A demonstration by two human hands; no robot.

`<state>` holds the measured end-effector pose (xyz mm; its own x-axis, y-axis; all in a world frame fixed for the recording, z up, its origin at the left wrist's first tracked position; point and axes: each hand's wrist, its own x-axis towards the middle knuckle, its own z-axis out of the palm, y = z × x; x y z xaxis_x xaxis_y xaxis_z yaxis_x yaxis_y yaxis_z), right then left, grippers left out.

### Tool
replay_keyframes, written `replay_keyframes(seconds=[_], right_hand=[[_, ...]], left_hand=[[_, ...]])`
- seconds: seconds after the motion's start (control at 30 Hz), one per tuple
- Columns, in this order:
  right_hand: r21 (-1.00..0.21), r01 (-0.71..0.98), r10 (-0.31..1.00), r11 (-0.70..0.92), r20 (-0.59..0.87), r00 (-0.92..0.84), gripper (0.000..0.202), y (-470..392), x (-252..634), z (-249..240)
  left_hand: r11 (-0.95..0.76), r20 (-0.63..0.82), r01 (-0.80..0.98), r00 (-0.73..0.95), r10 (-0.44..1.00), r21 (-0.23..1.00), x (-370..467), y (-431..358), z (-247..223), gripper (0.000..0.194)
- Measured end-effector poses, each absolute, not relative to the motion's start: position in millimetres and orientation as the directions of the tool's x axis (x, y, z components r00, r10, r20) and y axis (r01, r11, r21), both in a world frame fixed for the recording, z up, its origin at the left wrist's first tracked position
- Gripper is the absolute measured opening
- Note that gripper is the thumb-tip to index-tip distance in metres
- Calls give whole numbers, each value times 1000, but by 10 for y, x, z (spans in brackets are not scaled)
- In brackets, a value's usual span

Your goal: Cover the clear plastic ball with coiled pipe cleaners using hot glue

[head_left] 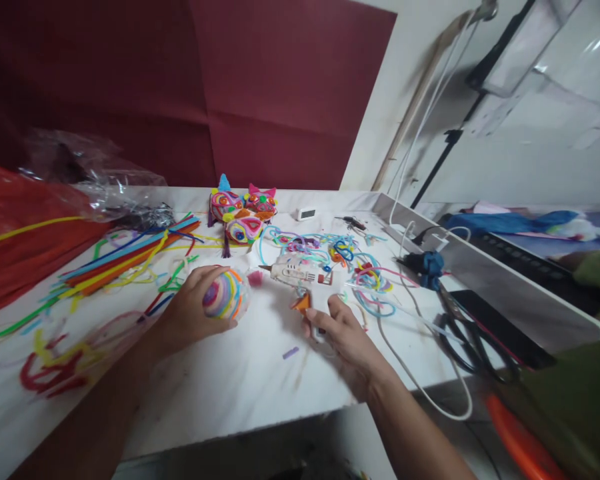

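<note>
My left hand [193, 303] is wrapped round a ball [227, 297] striped with coloured pipe cleaners, holding it just above the white table [220, 393]. In my right hand [343, 330] is a white hot glue gun [300, 272], its nozzle pointing left toward the ball but apart from it. The orange trigger [301, 303] shows in front of my fingers. Close to the nozzle lies a small pink fuzzy piece [255, 278]. A short purple pipe cleaner bit [291, 353] rests on the table below the glue gun.
Several decorated animal-face ornaments [244, 230] stand at the back. Pipe cleaners [130, 257] lie left, with tangled offcuts [360, 260] behind the glue gun. Black-handled scissors [473, 343], a phone-like black slab [495, 323] and a white cable [410, 380] are at right. A person's green clothing [575, 387] shows there.
</note>
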<state>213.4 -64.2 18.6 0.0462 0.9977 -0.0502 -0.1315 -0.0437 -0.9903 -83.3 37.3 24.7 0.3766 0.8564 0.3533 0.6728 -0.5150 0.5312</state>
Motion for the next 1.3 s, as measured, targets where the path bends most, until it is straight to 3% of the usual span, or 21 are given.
replay_keyframes(seconds=[0.27,0.43,0.7,0.9,1.3], right_hand=[[-997,-78,1000,-5,-5,2,40,-640,2144,157],[-996,-27,991,-90,-93,98,45,-727,2077,49],[-984,175,987,-8,20,159,63,-858,2021,58],[-958,286,944,36,126,304,69,-868,2062,-163],[-911,411,971,-37,64,229,56,-885,1968,92]], left_hand=[[-528,332,666,411,849,526,-844,353,278,92],[-525,321,655,416,851,543,-801,251,337,91],[-515,286,628,434,854,584,-788,187,366,96],[-523,278,603,456,845,603,-803,190,365,96],[-484,211,617,463,861,621,-789,163,399,98]])
